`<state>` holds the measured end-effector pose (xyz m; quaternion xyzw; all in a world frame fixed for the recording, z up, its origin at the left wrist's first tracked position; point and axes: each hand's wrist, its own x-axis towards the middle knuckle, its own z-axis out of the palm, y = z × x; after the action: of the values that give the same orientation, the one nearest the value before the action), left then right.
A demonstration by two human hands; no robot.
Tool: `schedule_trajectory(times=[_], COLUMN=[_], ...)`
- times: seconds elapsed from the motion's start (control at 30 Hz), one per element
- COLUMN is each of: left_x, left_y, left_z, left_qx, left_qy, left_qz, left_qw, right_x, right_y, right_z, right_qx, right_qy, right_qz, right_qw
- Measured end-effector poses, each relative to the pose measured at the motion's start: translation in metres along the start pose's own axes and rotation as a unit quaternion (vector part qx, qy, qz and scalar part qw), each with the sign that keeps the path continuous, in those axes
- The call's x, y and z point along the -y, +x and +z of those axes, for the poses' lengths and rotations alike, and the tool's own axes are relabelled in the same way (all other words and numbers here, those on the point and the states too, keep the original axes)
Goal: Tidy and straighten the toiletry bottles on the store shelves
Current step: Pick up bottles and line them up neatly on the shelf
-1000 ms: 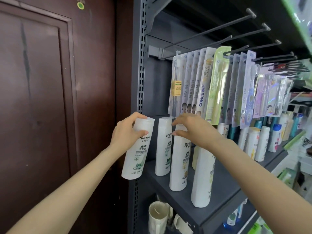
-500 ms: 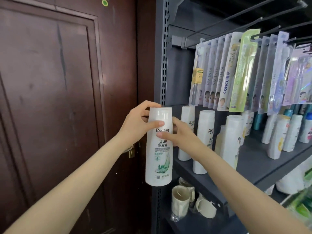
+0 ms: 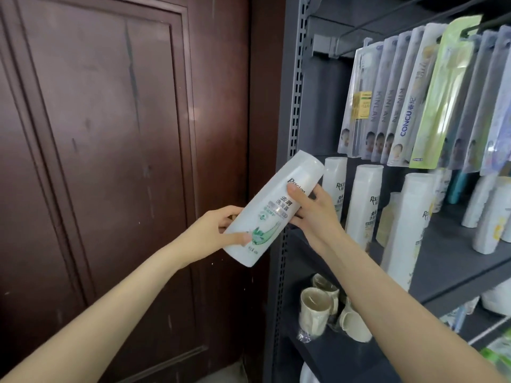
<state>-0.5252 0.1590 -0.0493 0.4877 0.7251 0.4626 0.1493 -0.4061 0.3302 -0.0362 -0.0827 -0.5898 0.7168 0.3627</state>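
Our left hand [image 3: 214,230] is gripping the low end of a tilted white bottle [image 3: 272,208], and our right hand [image 3: 312,211] is clasping its upper half, off the shelf [image 3: 456,261]. Beyond, we are seeing more bottles [image 3: 362,205] standing under hanging toothbrushes [image 3: 409,106].

Bottle [image 3: 272,208] – smooth white plastic, slight sheen; shelf [image 3: 459,261] – matt grey metal; door [image 3: 110,161] – dark scuffed wood.
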Motion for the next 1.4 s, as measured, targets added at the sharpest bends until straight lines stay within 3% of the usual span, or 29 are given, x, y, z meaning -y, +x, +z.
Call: schedule_trajectory(times=[0.1, 0.23, 0.33, 0.47, 0.53, 0.73, 0.87, 1.03, 1.17, 1.4], left_x=[0.01, 0.011, 0.008, 0.006, 0.01, -0.003, -0.007, 0.008, 0.012, 0.019], left_y=[-0.005, -0.01, -0.013, -0.012, -0.009, -0.01, -0.011, -0.009, -0.007, -0.005], left_z=[-0.005, -0.004, -0.004, 0.001, 0.001, -0.006, -0.006, -0.006, -0.006, -0.001], left_qx=[0.008, -0.083, -0.179, -0.188, -0.182, -0.151, -0.112, -0.162, -0.175, -0.126], left_qy=[0.036, 0.127, 0.272, 0.375, 0.364, 0.189, 0.235, 0.265, 0.273, 0.164], left_qz=[-0.007, 0.031, 0.086, 0.136, 0.147, 0.139, 0.117, 0.13, 0.15, 0.086], left_qw=[0.999, 0.988, 0.942, 0.898, 0.902, 0.96, 0.958, 0.942, 0.934, 0.975], right_x=[-0.005, -0.01, -0.008, -0.01, -0.012, -0.016, -0.014, -0.009, -0.011, 0.0], right_y=[0.001, 0.002, 0.001, -0.001, 0.001, 0.007, 0.003, 0.004, 0.007, 0.012], right_z=[0.002, 0.005, 0.006, 0.007, 0.007, -0.002, -0.005, -0.009, -0.01, -0.011], right_qx=[-0.004, -0.015, -0.009, -0.024, -0.034, -0.006, 0.087, 0.183, 0.182, 0.135], right_qy=[0.02, 0.033, 0.049, 0.181, 0.21, 0.242, 0.25, 0.278, 0.276, 0.136], right_qz=[0.017, 0.043, 0.13, 0.16, 0.146, 0.079, 0.06, 0.056, 0.07, 0.107], right_qw=[1.0, 0.998, 0.99, 0.97, 0.966, 0.967, 0.962, 0.942, 0.941, 0.975])
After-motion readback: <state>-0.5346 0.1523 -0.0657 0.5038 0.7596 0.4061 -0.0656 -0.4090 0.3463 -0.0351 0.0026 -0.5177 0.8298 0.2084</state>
